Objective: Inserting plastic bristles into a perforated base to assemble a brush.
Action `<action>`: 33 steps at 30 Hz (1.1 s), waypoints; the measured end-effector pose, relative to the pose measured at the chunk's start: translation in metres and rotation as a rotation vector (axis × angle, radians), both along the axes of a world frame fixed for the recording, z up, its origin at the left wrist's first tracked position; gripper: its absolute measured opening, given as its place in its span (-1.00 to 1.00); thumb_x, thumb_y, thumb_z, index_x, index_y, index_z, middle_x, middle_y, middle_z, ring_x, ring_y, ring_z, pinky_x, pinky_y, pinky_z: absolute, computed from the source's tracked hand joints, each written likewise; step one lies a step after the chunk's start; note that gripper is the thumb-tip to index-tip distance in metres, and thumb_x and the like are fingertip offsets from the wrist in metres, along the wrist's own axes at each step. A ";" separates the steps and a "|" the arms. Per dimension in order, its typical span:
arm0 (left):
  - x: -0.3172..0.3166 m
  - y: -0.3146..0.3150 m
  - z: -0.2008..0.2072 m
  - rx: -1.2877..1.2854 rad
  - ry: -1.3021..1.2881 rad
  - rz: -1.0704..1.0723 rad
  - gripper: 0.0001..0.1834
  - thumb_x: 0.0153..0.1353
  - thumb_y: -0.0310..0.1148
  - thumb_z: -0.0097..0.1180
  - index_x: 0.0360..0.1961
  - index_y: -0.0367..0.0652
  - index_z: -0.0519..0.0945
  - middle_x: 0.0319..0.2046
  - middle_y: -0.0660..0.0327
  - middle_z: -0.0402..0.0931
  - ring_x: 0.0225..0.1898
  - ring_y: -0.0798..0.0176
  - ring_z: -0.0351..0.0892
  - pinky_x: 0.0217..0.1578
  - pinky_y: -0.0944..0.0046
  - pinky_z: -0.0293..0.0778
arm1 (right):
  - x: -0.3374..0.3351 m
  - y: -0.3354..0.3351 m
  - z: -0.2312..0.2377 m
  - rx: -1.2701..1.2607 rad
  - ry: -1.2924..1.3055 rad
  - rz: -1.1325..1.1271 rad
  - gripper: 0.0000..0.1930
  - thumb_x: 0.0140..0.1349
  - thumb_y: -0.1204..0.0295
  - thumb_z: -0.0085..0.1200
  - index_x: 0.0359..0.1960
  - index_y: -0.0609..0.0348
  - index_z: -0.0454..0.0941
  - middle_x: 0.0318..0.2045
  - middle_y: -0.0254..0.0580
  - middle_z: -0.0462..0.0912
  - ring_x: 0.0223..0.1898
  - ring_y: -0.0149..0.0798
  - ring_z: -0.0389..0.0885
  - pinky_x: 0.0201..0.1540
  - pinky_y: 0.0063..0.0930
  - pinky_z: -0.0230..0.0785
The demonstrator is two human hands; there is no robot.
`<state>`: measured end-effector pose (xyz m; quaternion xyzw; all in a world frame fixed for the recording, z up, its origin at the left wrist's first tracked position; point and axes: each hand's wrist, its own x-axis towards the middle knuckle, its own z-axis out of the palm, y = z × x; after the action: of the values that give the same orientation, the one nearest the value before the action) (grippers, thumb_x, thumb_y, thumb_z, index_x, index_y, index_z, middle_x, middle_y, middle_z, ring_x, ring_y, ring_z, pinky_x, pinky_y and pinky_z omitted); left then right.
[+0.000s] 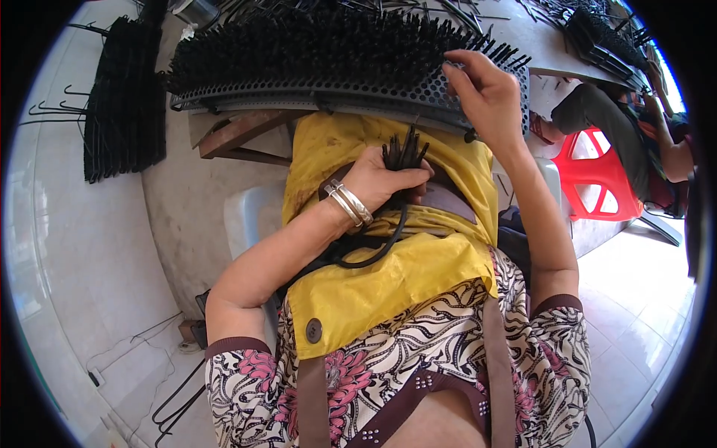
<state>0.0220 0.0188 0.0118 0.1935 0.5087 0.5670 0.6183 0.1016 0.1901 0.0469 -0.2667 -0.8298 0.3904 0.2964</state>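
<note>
The person sits with a yellow apron [388, 276] over the lap, facing a grey perforated metal plate [418, 93] that rests on a wooden frame [239, 134] at the far side. The left hand [385, 183] lies low over the lap, its fingers [414, 178] pressed together around a bundle of black rods [403, 153] whose tips stand upward, apparently kept close so single rods are within reach of the other hand; two silver bangles [349, 203] sit on that wrist, and a black loop of cord or hose [377, 250] hangs below the fist. The right hand [485, 93] is raised to the plate's right part, thumb and forefinger pinching toward one another at the holes near the near edge; whether a rod is between them cannot be told. Most of the plate is already thick with upright black rods [314, 48], leaving a bare strip of holes only along its near edge and right end, which is likely why the hand is placed there. Room is tight between the plate's near edge and the lap, with the bundle just beneath it. To the left a flat rack of black bristle-like pieces [123, 112] lies on the pale floor [67, 246]; to the right stands a red plastic stool [597, 175], with another person [620, 127] seated beyond it, well apart.
</note>
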 end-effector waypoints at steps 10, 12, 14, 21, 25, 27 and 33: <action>-0.002 -0.002 -0.005 -0.045 -0.032 0.039 -0.85 0.04 -0.43 0.17 -0.37 -0.29 0.56 -0.57 0.22 0.52 -0.55 0.37 0.50 -0.46 0.40 0.47 | -0.018 0.042 -0.006 0.785 0.051 0.238 -0.79 -0.12 0.54 0.17 -0.36 0.14 0.54 -0.09 0.01 0.45 0.05 0.06 0.32 0.01 -0.23 0.27; -0.002 -0.002 -0.004 -0.054 -0.032 0.036 -0.84 0.05 -0.44 0.16 -0.36 -0.30 0.54 -0.56 0.22 0.51 -0.53 0.35 0.50 -0.44 0.37 0.47 | -0.019 0.040 -0.009 0.760 0.024 0.276 -0.77 -0.14 0.54 0.18 -0.35 0.12 0.54 -0.02 0.05 0.39 0.14 0.09 0.21 0.10 -0.18 0.19; -0.002 -0.002 -0.004 -0.065 -0.033 0.036 -0.83 0.06 -0.45 0.16 -0.34 -0.32 0.52 -0.56 0.21 0.49 -0.52 0.33 0.50 -0.42 0.33 0.47 | -0.021 0.037 -0.013 0.780 0.030 0.250 -0.76 -0.15 0.54 0.18 -0.35 0.11 0.54 -0.02 0.05 0.39 0.14 0.10 0.21 0.10 -0.17 0.18; -0.001 -0.003 -0.003 -0.057 -0.067 0.056 -0.83 0.06 -0.43 0.18 -0.34 -0.30 0.55 -0.56 0.23 0.51 -0.54 0.36 0.50 -0.48 0.39 0.47 | -0.026 0.040 -0.021 0.779 0.083 0.245 -0.74 -0.15 0.56 0.16 -0.33 0.05 0.54 0.00 0.04 0.37 0.14 0.12 0.20 0.12 -0.13 0.16; -0.002 -0.003 -0.004 -0.050 -0.074 0.059 -0.84 0.06 -0.43 0.18 -0.35 -0.29 0.55 -0.56 0.23 0.51 -0.55 0.36 0.50 -0.49 0.40 0.47 | -0.030 0.038 -0.017 0.825 0.046 0.281 -0.75 -0.13 0.58 0.14 -0.35 0.02 0.54 0.00 0.01 0.38 0.15 0.13 0.19 0.11 -0.07 0.16; -0.002 -0.001 -0.004 -0.048 -0.075 0.061 -0.84 0.05 -0.43 0.17 -0.36 -0.29 0.54 -0.57 0.22 0.51 -0.55 0.36 0.50 -0.49 0.39 0.47 | -0.030 0.039 -0.016 0.849 0.014 0.285 -0.75 -0.14 0.59 0.12 -0.35 0.03 0.54 0.00 0.02 0.38 0.16 0.12 0.18 0.10 -0.06 0.16; -0.003 0.002 -0.010 -0.036 -0.087 0.056 -0.84 0.04 -0.51 0.13 -0.35 -0.34 0.47 -0.58 0.17 0.45 -0.54 0.25 0.47 -0.45 0.26 0.45 | -0.035 0.038 -0.002 0.908 -0.171 0.328 -0.79 -0.20 0.56 0.04 -0.43 0.08 0.55 -0.04 0.10 0.39 0.15 0.18 0.18 0.06 0.02 0.15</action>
<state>0.0189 0.0213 0.0023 0.1431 0.4968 0.5828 0.6269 0.0666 0.2277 0.0444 -0.0073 -0.9687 0.0073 0.2479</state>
